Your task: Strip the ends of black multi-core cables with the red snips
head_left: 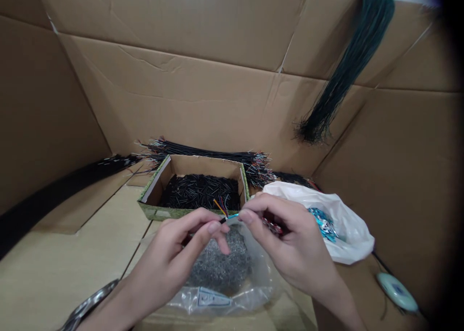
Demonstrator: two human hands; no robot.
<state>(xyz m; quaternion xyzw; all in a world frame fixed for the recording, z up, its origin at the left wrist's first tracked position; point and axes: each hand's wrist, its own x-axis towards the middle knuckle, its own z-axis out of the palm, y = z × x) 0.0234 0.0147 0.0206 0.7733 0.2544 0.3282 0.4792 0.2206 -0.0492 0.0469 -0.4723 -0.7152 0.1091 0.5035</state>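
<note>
The left hand (174, 249) pinched a black cable (223, 221) between both hands; its coloured wires (220, 207) were already bared and fanned; a blue strip (233, 216), apparently foil, gripped in the right hand's (290, 237) fingertips, seemed not yet off; similar scraps (323, 223) lay bagged.

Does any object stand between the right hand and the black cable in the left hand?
Nothing visible blocks the right hand: only a light-blue piece shows between it and the black cable in the left hand. The open box lies beyond them.
</note>
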